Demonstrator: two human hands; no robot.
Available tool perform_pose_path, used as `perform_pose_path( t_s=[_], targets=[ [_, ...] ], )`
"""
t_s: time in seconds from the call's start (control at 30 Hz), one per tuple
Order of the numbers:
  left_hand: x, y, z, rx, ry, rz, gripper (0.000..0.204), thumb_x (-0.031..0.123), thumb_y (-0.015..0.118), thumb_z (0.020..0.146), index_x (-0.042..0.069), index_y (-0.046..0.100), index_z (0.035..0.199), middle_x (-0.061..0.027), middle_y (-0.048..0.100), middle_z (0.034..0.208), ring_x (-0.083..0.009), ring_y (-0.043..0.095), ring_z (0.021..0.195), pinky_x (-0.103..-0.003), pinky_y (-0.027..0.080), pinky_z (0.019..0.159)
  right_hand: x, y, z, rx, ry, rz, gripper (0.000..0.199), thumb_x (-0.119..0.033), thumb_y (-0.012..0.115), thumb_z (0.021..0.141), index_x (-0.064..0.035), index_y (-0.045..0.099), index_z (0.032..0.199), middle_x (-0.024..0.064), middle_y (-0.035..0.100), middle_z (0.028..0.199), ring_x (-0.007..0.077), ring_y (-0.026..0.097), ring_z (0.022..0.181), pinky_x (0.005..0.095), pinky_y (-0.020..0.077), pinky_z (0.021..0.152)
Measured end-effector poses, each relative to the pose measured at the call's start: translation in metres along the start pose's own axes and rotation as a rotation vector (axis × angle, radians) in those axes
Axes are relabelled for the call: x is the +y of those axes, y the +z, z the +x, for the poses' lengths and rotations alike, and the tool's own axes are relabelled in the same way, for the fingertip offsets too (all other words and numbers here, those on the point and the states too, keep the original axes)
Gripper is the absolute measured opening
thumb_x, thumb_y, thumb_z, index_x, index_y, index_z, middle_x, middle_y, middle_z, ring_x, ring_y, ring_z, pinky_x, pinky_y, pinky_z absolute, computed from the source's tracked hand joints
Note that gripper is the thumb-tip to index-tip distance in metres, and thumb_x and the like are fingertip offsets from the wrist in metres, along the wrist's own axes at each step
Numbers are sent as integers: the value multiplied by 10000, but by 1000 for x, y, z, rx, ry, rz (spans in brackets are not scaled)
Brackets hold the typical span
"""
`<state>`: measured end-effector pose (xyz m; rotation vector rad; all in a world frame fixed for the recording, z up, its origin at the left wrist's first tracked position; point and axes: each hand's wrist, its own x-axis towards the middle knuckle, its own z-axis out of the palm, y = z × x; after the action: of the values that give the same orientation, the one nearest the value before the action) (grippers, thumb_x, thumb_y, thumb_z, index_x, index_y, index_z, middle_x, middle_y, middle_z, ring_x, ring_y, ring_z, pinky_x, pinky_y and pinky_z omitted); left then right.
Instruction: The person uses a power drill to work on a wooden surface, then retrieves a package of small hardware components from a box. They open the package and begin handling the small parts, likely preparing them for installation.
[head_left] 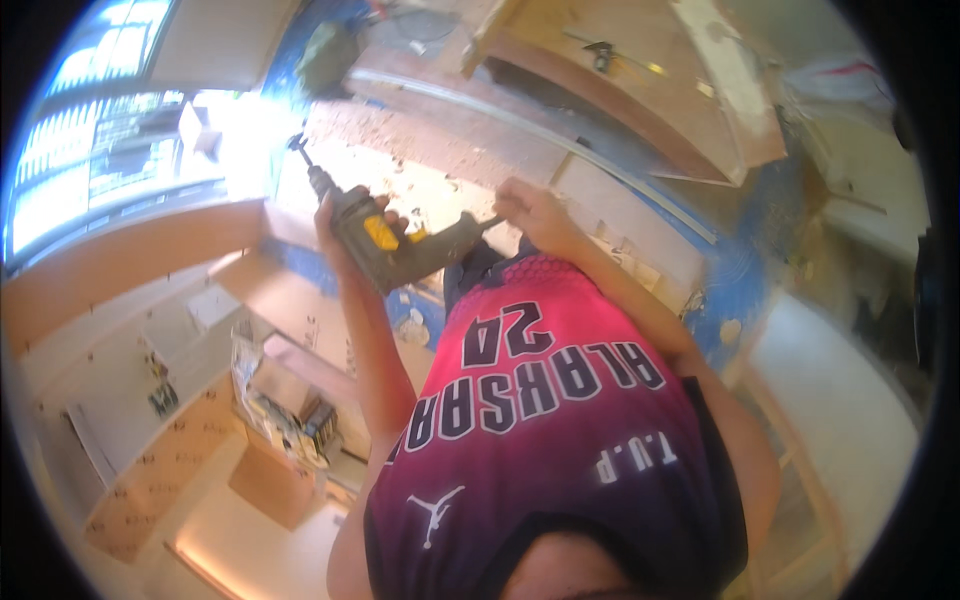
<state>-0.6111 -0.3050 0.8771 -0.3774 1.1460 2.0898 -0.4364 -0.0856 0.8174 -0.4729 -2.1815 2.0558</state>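
A dark corded power drill [375,240] with a yellow label is held across the front of my body. Wrapped round the drill's body near its chuck is my left hand [328,228]. A bit [299,146] with a wider tip sticks out of the chuck toward the bright window side. My right hand [540,215] is closed at the end of the drill's handle, its fingers pinching the start of the power cord [491,223]. The rest of the cord is hidden.
Beyond the drill lies a pale board [440,180] strewn with chips. A long metal strip [560,145] runs past it. Farther off, a clamp-like tool [602,55] rests on a wooden panel [545,30]. At left stand wooden panels [130,265] and a cluttered box [290,410].
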Motion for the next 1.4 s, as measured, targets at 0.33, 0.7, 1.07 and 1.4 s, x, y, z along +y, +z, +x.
perform_pose_path(
  t_s=[0.33, 0.7, 1.07, 1.4],
  targets=[
    [61, -48, 25, 103, 19, 81, 500, 529, 558, 909, 61, 592, 1083, -145, 617, 861, -272, 637, 679, -430, 540, 646, -5, -40, 90, -149, 675, 804, 180, -206, 563, 1018, -55, 586, 923, -64, 362, 615, 21, 313, 450, 199, 214, 406],
    [87, -37, 3, -94, 364, 94, 560, 548, 372, 1044, 60, 515, 1278, -192, 671, 1078, -369, 700, 880, -479, 580, 797, -132, 35, 86, 18, 54, 273, 161, -181, 562, 1040, -26, 561, 1084, 58, 660, 880, 112, 604, 751, 262, 501, 716],
    [48, 67, 17, -504, 137, 118, 455, 420, 401, 1072, 50, 472, 1327, -129, 626, 1086, -224, 656, 937, -383, 554, 860, -211, 59, 121, 100, -78, 116, 217, -201, 570, 1028, 13, 603, 1043, 24, 640, 751, 65, 542, 585, 214, 423, 549],
    [31, 105, 41, -565, 158, 357, 470, 383, 424, 1073, 34, 414, 1387, -136, 606, 1127, -220, 661, 942, -394, 563, 853, -196, 9, 118, 237, 41, 363, 162, -181, 582, 1017, -31, 612, 966, 21, 642, 737, 42, 523, 557, 194, 404, 523]
  ],
)
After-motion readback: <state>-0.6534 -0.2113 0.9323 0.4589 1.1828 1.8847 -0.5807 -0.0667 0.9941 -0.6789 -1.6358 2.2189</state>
